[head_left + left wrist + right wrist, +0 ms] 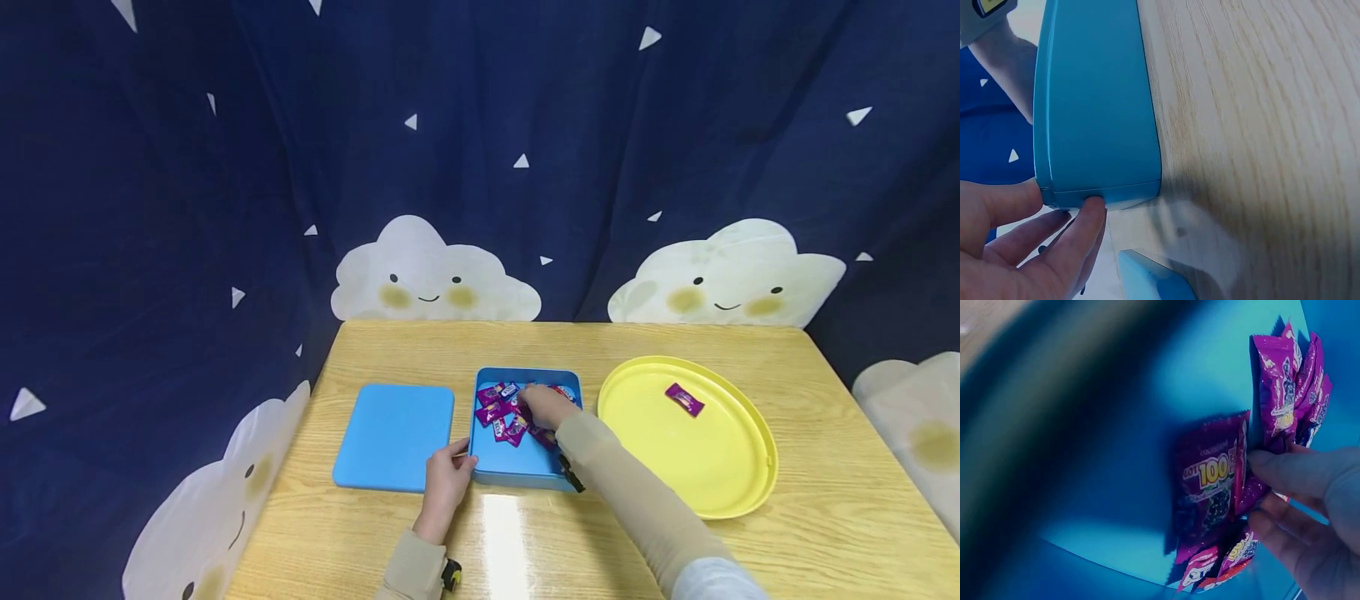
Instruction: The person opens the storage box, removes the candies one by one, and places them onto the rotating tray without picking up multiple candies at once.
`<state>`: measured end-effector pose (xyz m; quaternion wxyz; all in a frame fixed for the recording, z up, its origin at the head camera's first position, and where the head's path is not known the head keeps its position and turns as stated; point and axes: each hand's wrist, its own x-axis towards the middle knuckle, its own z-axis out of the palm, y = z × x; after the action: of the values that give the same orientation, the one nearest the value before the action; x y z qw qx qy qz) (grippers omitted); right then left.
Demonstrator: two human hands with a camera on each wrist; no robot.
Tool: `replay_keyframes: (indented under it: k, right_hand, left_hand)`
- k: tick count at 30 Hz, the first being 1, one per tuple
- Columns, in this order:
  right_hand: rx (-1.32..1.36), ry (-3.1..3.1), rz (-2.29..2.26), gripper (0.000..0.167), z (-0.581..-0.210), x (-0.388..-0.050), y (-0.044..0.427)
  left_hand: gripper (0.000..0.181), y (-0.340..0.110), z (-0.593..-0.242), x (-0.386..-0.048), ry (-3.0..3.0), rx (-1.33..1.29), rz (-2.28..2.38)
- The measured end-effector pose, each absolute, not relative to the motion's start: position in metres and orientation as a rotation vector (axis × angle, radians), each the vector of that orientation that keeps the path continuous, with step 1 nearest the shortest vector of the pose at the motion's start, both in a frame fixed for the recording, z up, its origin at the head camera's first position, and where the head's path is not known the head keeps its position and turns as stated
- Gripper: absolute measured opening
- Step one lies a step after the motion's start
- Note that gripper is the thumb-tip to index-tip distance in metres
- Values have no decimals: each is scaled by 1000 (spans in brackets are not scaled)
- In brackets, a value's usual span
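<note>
At the far left a blue lid (396,437) lies flat; just right of it the left hand (446,482) rests thumb and extended fingers against the near-left corner of the blue box (510,460), outside the wall; inside, the wrapped candies (491,412) lie mostly towards the left and middle, at mixed angles, so the right hand – reaching in among them – is the nearer one; in the right wrist view the packet marked 100 (1210,481) lies just left of the fingertips, print facing the camera, long axis running roughly up and down that view; a purple packet (1251,495) sits between thumb and fingers of the right hand (547,406), its axis mostly hidden – whether it is pinched I cannot tell; right of the box, a lone candy (684,400) on the yellow tray (682,467) slants from far left to near right.
</note>
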<state>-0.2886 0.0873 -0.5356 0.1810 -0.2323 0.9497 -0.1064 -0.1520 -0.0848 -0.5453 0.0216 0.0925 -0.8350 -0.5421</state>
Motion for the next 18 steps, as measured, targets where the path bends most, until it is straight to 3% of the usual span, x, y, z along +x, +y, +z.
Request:
replay_keyframes:
  k: [11,18]
  right_hand:
    - [-669,2670,-289,31,-535,-289,89]
    - [-661,2682,-358,21,-533,-290,88]
  left_hand:
    - [33,-84,-546,-153,-2588,291,-1666]
    - [33,-84,-546,-152,-2588,284,-1667]
